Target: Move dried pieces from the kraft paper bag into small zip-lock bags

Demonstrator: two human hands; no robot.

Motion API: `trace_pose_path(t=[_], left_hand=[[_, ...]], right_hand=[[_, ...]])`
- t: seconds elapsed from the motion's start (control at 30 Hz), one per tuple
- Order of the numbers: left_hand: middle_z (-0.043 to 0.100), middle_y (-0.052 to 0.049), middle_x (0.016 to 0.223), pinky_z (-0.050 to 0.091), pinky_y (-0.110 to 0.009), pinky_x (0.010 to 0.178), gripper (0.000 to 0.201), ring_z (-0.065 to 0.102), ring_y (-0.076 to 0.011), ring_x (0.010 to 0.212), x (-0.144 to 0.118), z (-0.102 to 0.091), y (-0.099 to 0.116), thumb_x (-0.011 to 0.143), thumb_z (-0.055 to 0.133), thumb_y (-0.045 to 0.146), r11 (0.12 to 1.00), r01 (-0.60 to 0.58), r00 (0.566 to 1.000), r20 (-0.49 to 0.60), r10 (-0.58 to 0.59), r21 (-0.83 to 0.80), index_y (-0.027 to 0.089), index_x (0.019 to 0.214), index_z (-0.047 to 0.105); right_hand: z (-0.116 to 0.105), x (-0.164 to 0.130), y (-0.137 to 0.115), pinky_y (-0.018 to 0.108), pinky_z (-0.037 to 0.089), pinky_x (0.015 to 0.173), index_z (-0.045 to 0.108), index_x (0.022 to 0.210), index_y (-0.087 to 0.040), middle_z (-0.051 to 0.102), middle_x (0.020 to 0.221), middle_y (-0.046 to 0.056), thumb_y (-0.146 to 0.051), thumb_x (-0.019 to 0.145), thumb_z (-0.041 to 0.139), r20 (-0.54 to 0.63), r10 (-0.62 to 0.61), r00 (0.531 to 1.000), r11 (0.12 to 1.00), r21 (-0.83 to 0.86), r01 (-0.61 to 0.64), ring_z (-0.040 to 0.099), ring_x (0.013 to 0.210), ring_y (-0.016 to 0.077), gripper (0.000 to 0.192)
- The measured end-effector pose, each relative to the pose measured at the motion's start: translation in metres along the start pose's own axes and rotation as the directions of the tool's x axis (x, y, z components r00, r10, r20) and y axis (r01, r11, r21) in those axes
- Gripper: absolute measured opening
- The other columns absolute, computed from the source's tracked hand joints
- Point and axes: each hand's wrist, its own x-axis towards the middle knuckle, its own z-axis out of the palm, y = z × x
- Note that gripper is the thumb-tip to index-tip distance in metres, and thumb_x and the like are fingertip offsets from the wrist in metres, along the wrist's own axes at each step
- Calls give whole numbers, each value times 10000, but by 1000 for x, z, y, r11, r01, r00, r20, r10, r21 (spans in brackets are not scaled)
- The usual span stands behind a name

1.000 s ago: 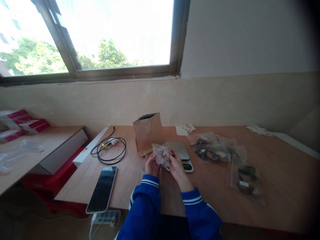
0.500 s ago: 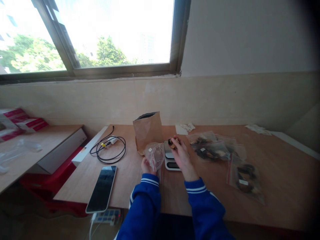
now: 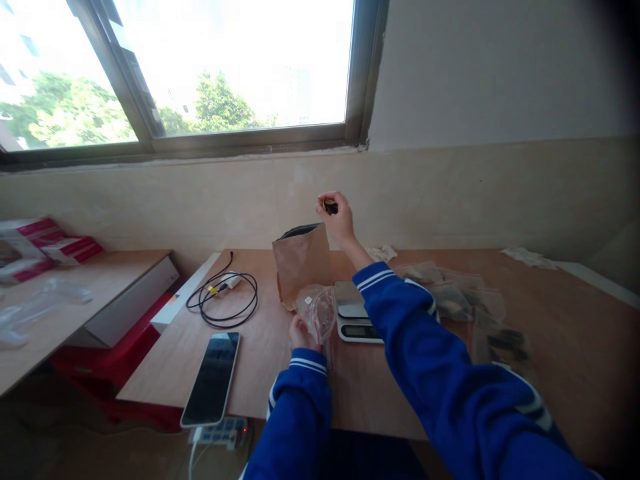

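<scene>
My left hand (image 3: 302, 332) is closed on a clear zip bag (image 3: 317, 308), holding it upright on the table beside the scale. A small white label shows on the bag. Above the right rim of a brown paper bag (image 3: 303, 261), my right hand (image 3: 340, 217) is raised, its fingers curled round a few dark-and-tan dried pieces (image 3: 330, 207). The paper bag stands with its mouth open and a dark lining inside. A white kitchen scale (image 3: 349, 308) with a metal plate sits right of the clear bag, partly hidden by my right sleeve.
Several filled zip bags (image 3: 453, 300) lie at the right, partly behind my right arm. On the left are a phone (image 3: 211, 380) and a coiled black cable (image 3: 223, 323). Crumpled tissue (image 3: 383, 253) lies by the wall. Another table (image 3: 135, 273) with boxes stands at far left.
My right hand has lifted from over the scale, up and slightly left, to above the paper bag, carrying the dried pieces. My left hand keeps its hold on the clear bag.
</scene>
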Motion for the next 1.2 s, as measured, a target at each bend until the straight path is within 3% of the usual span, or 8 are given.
trace_pose_path(t=[0.2, 0.33, 0.5, 0.63, 0.8, 1.0, 1.2], left_hand=[[726, -139, 952, 454, -464, 977, 301, 612, -308, 1089, 5, -8, -2, 704, 514, 161, 999, -10, 1000, -24, 9, -38, 108, 925, 712], [724, -151, 957, 470, -471, 954, 323, 634, -312, 1046, 7, -8, -3, 723, 496, 155, 998, -3, 1000, -10, 3, -71, 89, 958, 706], [734, -116, 800, 509, -437, 899, 276, 692, -260, 851, 4, -1, -2, 719, 468, 138, 996, 0, 998, -67, -6, -91, 105, 832, 718], [735, -122, 803, 519, -406, 886, 283, 696, -250, 838, 0, 4, -1, 735, 461, 153, 996, -7, 998, -64, 1, -87, 100, 834, 721], [736, -135, 829, 513, -429, 896, 324, 691, -268, 878, -1, 5, 0, 724, 463, 158, 998, -3, 997, -71, -1, -63, 94, 912, 718], [734, -150, 851, 517, -434, 884, 307, 692, -277, 866, -3, 7, 1, 723, 471, 156, 997, -1, 997, -78, -4, -72, 79, 885, 719], [735, -143, 893, 506, -430, 909, 314, 681, -279, 924, -3, 6, 0, 732, 474, 168, 998, -11, 998, -61, 8, -57, 86, 912, 718]], right_hand=[[15, -26, 26, 317, 464, 818, 606, 892, -199, 565, 907, 44, -206, 809, 565, 102, -49, 994, 988, -141, 64, 557, 860, 177, 93], [17, -32, 27, 337, 464, 831, 600, 896, -212, 564, 919, 52, -184, 821, 551, 137, -87, 987, 976, -186, 112, 557, 889, 197, 93], [12, -32, 26, 349, 462, 836, 593, 909, -216, 575, 926, 57, -203, 834, 541, 164, -109, 980, 960, -237, 147, 556, 893, 208, 92], [7, -31, 23, 349, 461, 831, 591, 877, -214, 601, 896, 54, -224, 830, 534, 237, -132, 962, 949, -250, 192, 566, 883, 212, 74], [3, -33, 19, 324, 472, 774, 498, 1088, -217, 603, 901, 42, -277, 814, 561, 216, -80, 973, 963, -235, 131, 589, 822, 192, 287], [-2, -31, 14, 283, 449, 683, 486, 872, -218, 579, 793, 19, -327, 816, 568, 282, -49, 958, 962, -244, 121, 569, 740, 175, 147], [-5, -27, 10, 280, 429, 677, 512, 756, -215, 570, 771, 19, -398, 820, 586, 337, -69, 939, 953, -258, 162, 545, 735, 173, 208]])
